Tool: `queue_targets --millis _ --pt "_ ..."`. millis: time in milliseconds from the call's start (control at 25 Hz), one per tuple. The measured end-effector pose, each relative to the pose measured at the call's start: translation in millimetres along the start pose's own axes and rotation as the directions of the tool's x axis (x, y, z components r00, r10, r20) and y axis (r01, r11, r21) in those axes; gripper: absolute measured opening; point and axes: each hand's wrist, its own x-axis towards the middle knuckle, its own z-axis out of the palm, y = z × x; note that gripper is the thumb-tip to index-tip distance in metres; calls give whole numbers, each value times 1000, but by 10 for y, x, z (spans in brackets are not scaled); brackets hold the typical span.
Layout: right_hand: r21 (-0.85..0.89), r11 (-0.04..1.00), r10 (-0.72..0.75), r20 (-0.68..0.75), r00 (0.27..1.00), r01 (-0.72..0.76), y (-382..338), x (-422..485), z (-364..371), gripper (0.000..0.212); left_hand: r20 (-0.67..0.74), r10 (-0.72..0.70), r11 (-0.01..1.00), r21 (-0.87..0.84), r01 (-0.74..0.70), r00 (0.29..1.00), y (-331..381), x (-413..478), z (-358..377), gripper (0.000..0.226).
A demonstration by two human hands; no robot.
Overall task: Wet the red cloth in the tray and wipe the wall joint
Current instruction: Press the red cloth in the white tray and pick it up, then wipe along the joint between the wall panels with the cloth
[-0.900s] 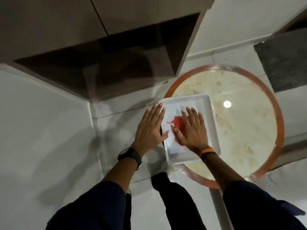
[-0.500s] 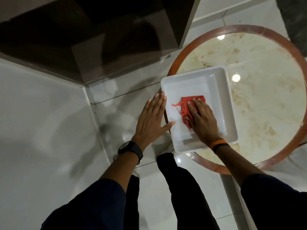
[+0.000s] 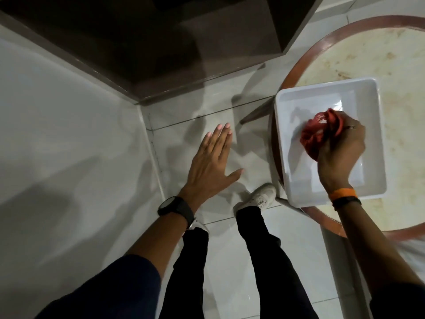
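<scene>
One hand, right hand [image 3: 340,149], clutches bunched red cloth [image 3: 316,137] over tray [image 3: 285,157] middle, possibly lifted; left hand [image 3: 212,165] spread wide, empty.

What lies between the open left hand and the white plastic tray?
In the head view, only glossy floor tile and the round table's reddish rim separate left hand from tray.

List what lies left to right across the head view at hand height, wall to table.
grey wall → wall joint → left hand, open → white tray near edge → red cloth → right hand gripping it → round table
</scene>
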Motion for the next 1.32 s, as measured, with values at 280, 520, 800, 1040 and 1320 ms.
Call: queue_targets --millis 280,520,800,1040,1320 --pt "462 885 19 94 995 -60 -620 -776 757 31 208 -134 990 80 120 969 -937 -677 235 96" --pt "490 511 350 632 691 -707 -395 -1341 2641 25 413 -370 860 -187 475 832 -1644 -816 928 78" --pt "235 361 289 892 347 -903 393 -1812 4248 26 683 -547 -114 -633 765 484 -1842 -573 1933 47" --pt "39 619 344 885 315 -784 932 -1924 5007 48 696 -331 862 -51 504 637 -2337 -568 2439 48" --pt "-69 771 379 848 369 -633 829 -2218 6040 45 758 -508 689 643 -336 409 -3175 -178 2442 95"
